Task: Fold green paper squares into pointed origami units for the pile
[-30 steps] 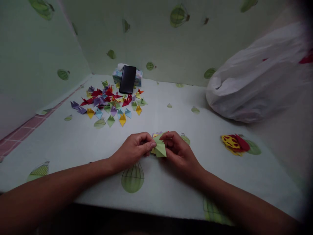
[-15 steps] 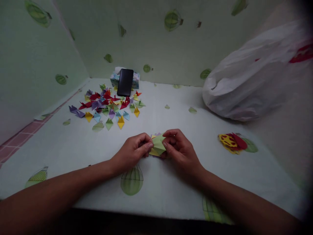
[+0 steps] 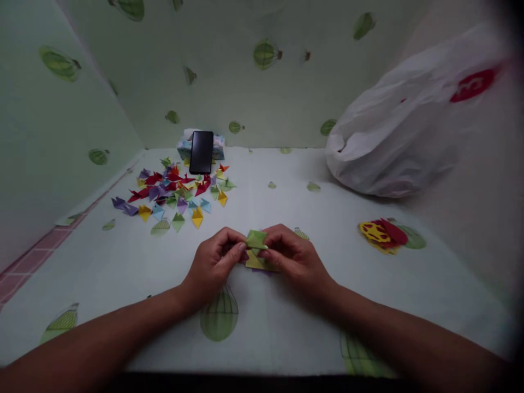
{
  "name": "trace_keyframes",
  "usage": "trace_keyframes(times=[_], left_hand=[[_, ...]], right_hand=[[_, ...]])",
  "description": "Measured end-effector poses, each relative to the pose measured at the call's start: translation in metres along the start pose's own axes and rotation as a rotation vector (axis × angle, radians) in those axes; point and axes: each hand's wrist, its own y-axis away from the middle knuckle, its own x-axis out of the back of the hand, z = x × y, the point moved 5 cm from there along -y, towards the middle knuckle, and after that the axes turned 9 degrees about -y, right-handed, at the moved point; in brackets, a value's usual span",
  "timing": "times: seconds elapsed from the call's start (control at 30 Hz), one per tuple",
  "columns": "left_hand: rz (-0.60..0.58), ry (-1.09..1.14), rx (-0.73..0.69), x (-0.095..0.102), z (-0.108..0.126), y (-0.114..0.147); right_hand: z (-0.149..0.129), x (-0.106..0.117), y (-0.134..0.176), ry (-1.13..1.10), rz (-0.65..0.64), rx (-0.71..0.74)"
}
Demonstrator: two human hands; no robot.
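Observation:
Between my two hands is a green piece of folded paper (image 3: 256,239), raised a little above the table. My left hand (image 3: 218,262) pinches its left side between thumb and fingers. On the other side, my right hand (image 3: 297,259) grips the right edge, thumb in front and fingers curled behind. Right under the green paper lie yellow paper sheets (image 3: 258,263) with a purple edge showing below them. The sheets' right part is hidden by my right hand. Beyond my left hand spreads a pile of small folded paper pieces (image 3: 178,221) in several colours.
Behind the pile, a black phone (image 3: 202,153) leans on a tissue box (image 3: 219,147). A large white plastic bag (image 3: 380,136) bulges at the back right. Red and yellow cut-out pieces (image 3: 379,233) lie at the right. The table (image 3: 164,349) has a balloon-print cover, with walls behind and left.
The green paper was spread as a wider pointed shape; now it shows a smaller folded face, and both hands have shifted their hold on it. The whole view has shifted slightly.

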Motion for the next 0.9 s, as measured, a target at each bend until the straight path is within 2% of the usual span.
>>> trace_keyframes(times=[0.1, 0.17, 0.33, 0.43, 0.6, 0.7, 0.9], left_hand=[[-0.073, 0.000, -0.004, -0.004, -0.001, 0.000], [-0.093, 0.026, 0.025, -0.004, -0.001, 0.000], [-0.090, 0.036, 0.072, 0.000, 0.003, -0.003], [-0.137, 0.008, 0.103, -0.001, 0.004, -0.004], [-0.163, -0.024, 0.129, -0.003, 0.006, -0.002], [-0.177, 0.044, 0.167, -0.004, 0.006, -0.001], [-0.235, 0.155, 0.310, -0.007, -0.001, -0.002]], right_hand=[[-0.004, 0.002, -0.001, 0.153, -0.012, 0.033], [-0.008, 0.001, -0.001, 0.264, -0.035, 0.114], [-0.011, -0.008, 0.001, 0.390, -0.203, 0.311], [-0.010, -0.011, 0.002, 0.389, -0.242, 0.306], [-0.009, -0.009, 0.001, 0.370, -0.233, 0.233], [-0.008, -0.009, 0.001, 0.372, -0.233, 0.191], [-0.007, -0.010, 0.001, 0.333, -0.256, 0.208]])
